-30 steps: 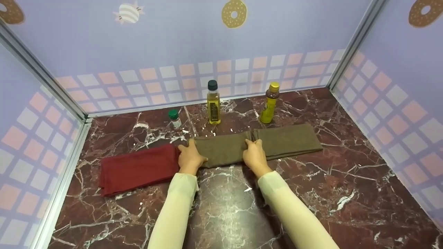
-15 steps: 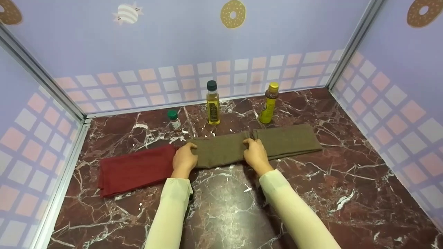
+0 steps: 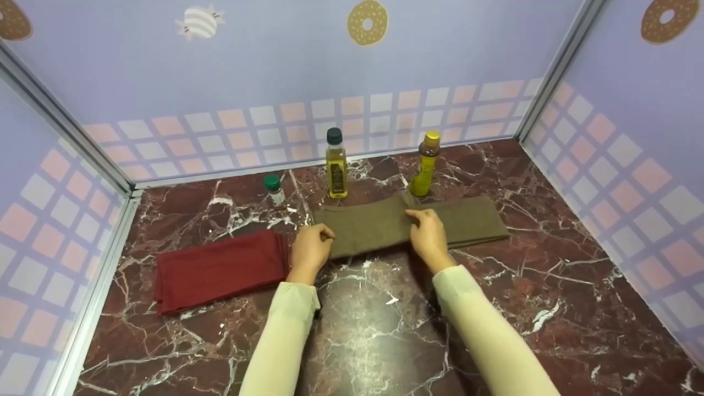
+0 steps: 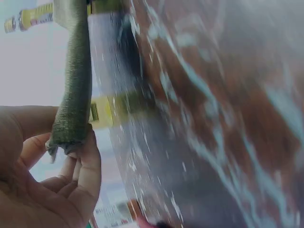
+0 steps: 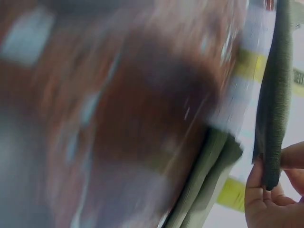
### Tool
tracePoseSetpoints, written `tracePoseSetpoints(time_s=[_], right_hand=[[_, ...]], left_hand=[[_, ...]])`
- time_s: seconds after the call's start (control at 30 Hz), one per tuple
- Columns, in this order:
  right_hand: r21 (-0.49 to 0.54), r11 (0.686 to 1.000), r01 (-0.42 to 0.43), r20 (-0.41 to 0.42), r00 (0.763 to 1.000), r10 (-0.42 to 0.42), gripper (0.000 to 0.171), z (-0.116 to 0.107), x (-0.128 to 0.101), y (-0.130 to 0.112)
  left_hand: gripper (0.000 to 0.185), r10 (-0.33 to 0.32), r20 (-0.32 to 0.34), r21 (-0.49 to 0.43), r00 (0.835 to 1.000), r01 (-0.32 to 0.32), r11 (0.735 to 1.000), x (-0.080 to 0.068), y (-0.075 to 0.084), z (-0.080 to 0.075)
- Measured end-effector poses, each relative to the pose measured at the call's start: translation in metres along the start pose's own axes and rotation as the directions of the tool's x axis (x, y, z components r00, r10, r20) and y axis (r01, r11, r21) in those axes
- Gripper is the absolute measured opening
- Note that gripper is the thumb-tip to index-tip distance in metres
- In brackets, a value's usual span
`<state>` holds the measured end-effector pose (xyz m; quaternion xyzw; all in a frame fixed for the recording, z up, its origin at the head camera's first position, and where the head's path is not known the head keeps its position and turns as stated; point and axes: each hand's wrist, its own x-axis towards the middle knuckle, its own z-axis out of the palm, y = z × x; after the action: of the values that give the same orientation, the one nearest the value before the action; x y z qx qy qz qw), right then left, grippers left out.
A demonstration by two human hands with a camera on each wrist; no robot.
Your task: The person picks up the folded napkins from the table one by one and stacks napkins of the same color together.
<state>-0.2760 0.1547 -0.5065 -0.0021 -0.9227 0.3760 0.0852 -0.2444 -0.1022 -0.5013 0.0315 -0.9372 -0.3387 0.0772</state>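
A folded olive-green cloth [image 3: 369, 224] is stretched between both hands, raised off the table in the wrist views. My left hand [image 3: 312, 247] pinches its left end between thumb and fingers, and the left wrist view shows the thick folded edge [image 4: 76, 80] in that grip. At the other end my right hand [image 3: 429, 236] holds the cloth the same way, thumb on one side and fingers on the other. A second folded olive cloth [image 3: 479, 221] lies on the table to the right, partly overlapped by the held one. Left of the left hand lies a folded red cloth [image 3: 220, 270].
Behind the cloths stand a small green-capped jar [image 3: 275, 191], an oil bottle [image 3: 337, 165] with a dark cap, and a yellow-capped bottle [image 3: 425, 165]. The marbled table [image 3: 363, 335] is bounded by patterned panels [image 3: 247, 71] at the back and both sides.
The middle olive cloth has been lifted and carried to the right, now overlapping the right cloth. The left hand first shifted left, regripped the end, then moved right along with the right hand.
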Motion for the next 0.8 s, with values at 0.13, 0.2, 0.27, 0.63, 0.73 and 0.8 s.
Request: tracePoseSetpoints(time_s=[0.13, 0.2, 0.27, 0.63, 0.73, 0.8], right_hand=[[0.009, 1.000, 0.008, -0.050, 0.999, -0.007, 0.038, -0.020, 0.007, 0.016], [0.000, 1.000, 0.009, -0.077, 0.997, -0.009, 0.038, -0.031, 0.010, 0.023], [-0.015, 1.000, 0.012, -0.100, 0.995, -0.014, 0.038, -0.042, 0.013, 0.030], [-0.088, 0.990, -0.106, -0.189, 0.978, 0.088, 0.040, -0.091, 0.023, 0.081], [-0.098, 0.987, -0.128, -0.199, 0.974, 0.106, 0.039, -0.099, 0.022, 0.093], [-0.106, 0.984, -0.145, -0.200, 0.972, 0.121, 0.039, -0.103, 0.021, 0.100]], left_hand=[[0.006, 0.071, -0.025, -0.064, 0.997, -0.073, 0.995, 0.002, 0.017, 0.017], [0.006, 0.091, -0.022, -0.088, 0.996, -0.092, 0.992, 0.004, 0.027, 0.025], [0.007, 0.092, -0.012, -0.087, 0.996, -0.092, 0.992, 0.004, 0.038, 0.034], [0.030, 0.174, 0.078, -0.080, 0.982, -0.168, 0.983, 0.005, 0.100, 0.072], [0.033, 0.184, 0.088, -0.060, 0.979, -0.179, 0.982, 0.003, 0.112, 0.078], [0.034, 0.185, 0.105, -0.066, 0.977, -0.178, 0.982, 0.003, 0.117, 0.083]])
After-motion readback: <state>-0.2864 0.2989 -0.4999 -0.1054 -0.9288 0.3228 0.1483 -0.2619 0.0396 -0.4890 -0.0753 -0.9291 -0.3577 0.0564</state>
